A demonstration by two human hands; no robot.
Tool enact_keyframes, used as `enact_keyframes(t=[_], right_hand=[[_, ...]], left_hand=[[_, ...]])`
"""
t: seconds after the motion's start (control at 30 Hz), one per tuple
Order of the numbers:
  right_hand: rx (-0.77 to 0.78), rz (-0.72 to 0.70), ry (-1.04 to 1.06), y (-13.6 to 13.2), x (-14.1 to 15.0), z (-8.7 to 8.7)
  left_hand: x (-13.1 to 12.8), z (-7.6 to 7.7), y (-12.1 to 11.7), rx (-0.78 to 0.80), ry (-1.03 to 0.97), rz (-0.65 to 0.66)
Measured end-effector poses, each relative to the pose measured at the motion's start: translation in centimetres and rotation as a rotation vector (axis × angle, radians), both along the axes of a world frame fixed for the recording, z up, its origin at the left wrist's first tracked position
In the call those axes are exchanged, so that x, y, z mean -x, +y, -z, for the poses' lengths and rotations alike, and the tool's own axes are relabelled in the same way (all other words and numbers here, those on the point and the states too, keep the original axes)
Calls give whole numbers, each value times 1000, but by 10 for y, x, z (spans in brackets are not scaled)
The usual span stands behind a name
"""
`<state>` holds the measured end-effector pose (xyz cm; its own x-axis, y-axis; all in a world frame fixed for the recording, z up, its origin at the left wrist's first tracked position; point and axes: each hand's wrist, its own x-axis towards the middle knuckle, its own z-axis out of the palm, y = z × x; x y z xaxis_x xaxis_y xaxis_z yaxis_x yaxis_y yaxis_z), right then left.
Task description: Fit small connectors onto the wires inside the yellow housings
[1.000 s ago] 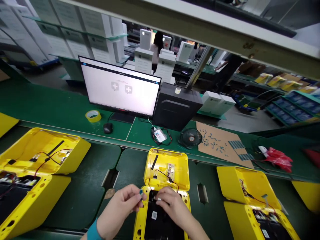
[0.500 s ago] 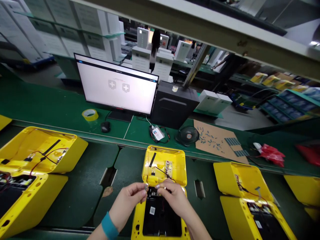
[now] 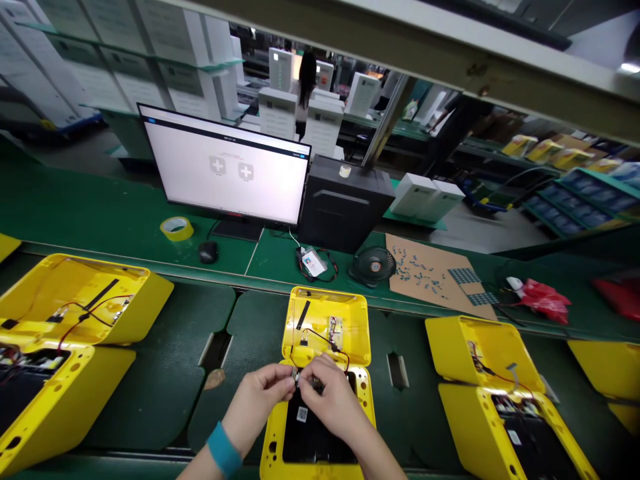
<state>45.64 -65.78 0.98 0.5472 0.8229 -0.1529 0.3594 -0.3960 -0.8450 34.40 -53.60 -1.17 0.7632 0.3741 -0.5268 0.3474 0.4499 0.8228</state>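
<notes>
An opened yellow case (image 3: 367,393) stands before me, its lid (image 3: 360,327) tipped back and thin red and black wires (image 3: 320,339) running inside. Over its black inner panel (image 3: 305,440), near the hinge, my two hands meet fingertip to fingertip. My left hand (image 3: 263,400), with a teal wristband (image 3: 223,450), pinches a small part (image 3: 294,375) that looks like a tiny board. My right hand (image 3: 333,397) is closed against it on a small white connector (image 3: 298,379); its fingers partly hide both pieces. A white code label (image 3: 302,414) sits on the panel.
Similar open yellow cases stand left (image 3: 145,313) and right (image 3: 460,347). Behind are a monitor (image 3: 225,167), mouse (image 3: 208,252), tape roll (image 3: 177,229), black computer tower (image 3: 345,207), small fan (image 3: 374,265), and cardboard (image 3: 400,287) with several small parts. A person (image 3: 305,87) stands farther back.
My right hand has moved left, bringing its fingertips against those of my left hand. The left hand keeps its pinch in nearly the same place. The view has shifted slightly.
</notes>
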Motion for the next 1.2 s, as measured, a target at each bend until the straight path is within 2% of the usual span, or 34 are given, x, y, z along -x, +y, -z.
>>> enact_keyframes(t=[0.23,0.53,0.67,0.87,1.2], right_hand=[[8,4,-20,-1,-1,0],[16,12,-27,2,1,3],[8,20,-30,4,0,4],[13,37,2,4,0,4],[-21,71,69,6,-4,10]], left_hand=[[-1,-7,0,-17,16,21],[0,-2,0,-95,16,50],[0,-6,-2,-235,29,65],[1,-9,-9,-591,-13,123],[-8,-21,-16,-661,8,82]])
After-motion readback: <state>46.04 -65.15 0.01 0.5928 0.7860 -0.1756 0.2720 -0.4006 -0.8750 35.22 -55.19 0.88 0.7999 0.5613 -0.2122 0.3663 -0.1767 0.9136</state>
